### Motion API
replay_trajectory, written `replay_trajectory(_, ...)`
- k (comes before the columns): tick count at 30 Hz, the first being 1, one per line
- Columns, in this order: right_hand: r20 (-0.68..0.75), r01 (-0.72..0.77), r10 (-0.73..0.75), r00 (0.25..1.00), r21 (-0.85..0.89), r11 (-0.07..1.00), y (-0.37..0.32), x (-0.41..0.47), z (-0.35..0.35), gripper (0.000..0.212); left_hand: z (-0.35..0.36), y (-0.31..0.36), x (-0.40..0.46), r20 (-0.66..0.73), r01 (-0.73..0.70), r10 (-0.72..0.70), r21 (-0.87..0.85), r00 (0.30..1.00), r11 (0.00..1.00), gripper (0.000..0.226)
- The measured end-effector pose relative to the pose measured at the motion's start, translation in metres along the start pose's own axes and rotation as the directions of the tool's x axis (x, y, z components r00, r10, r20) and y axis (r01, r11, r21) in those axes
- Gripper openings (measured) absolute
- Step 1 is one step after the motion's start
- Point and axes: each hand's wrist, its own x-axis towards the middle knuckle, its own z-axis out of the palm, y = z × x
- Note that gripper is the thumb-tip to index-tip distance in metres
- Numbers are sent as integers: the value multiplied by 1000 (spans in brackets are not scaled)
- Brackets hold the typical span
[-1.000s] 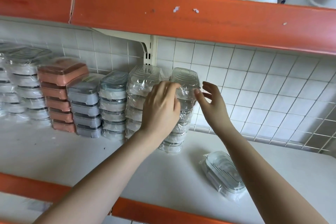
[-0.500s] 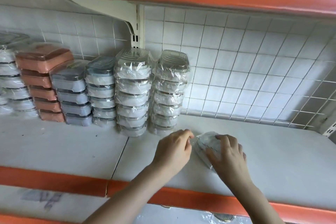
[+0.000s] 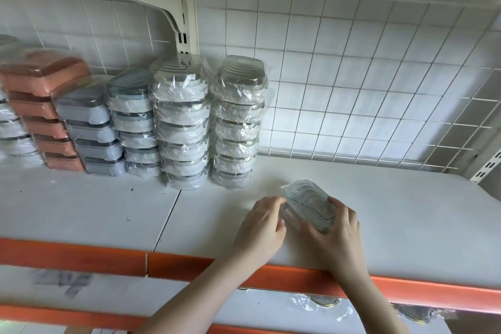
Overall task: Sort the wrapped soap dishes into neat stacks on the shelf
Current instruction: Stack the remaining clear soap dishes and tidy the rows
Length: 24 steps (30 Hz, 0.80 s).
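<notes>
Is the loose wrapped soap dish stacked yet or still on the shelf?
Still on the shelf: the loose wrapped soap dish lies apart from the stacks, between both hands.

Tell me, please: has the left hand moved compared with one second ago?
Yes. The left hand has come down from the top of the rightmost clear stack to the loose wrapped soap dish lying on the shelf.

White tiled wall (image 3: 122, 24), wire grid panel (image 3: 366, 89), orange shelf edging (image 3: 73, 255)
</notes>
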Motion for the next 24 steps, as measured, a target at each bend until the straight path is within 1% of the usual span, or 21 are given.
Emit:
replay_trajectory(2, 6, 8, -8, 1000, 14, 1000, 3, 0, -1, 78, -1, 0, -2, -32, -12, 11, -22, 999, 1000, 43)
replay_trajectory(4, 43, 17, -20, 999, 56, 998, 3, 0, -3, 86, -4, 1, -4, -57, -27, 25, -27, 998, 999, 48)
replay_trajectory(5, 61, 15, -21, 998, 102, 995, 2, -1, -4, 91, -6, 1, -5, -59, -23, 21, -38, 998, 999, 55)
replay_trajectory(7, 84, 2, -20, 996, 211, 978, -1, -2, -7, 93, -13, 2, -9, -72, -5, -1, -85, 997, 996, 62)
replay_trajectory(11, 122, -3, -45, 992, 371, 929, -5, -3, -8, 94, -33, -1, -17, -101, 21, -41, -186, 994, 982, 67)
replay_trajectory(13, 160, -5, -73, 984, 444, 896, -14, -6, -6, 94, -44, -7, -18, -120, 56, -91, -271, 989, 961, 69)
replay_trajectory(15, 206, 7, -122, 971, 484, 875, -25, -9, -2, 92, -55, -16, -19, -134, 91, -150, -371, 980, 924, 65)
replay_trajectory(19, 284, 96, -259, 923, 483, 870, -48, -8, 11, 75, -84, -31, -23, -220, 144, -270, -460, 938, 876, 32)
replay_trajectory(21, 317, 130, -315, 895, 490, 862, -60, -7, 18, 82, -102, -33, -28, -236, 189, -334, -482, 913, 855, 27)
replay_trajectory(22, 335, 148, -343, 877, 493, 858, -65, -6, 22, 88, -110, -34, -31, -222, 222, -378, -514, 899, 829, 29)
replay_trajectory(24, 380, 192, -416, 826, 505, 842, -78, -8, 29, 90, -126, -39, -39, -187, 273, -451, -579, 873, 768, 32)
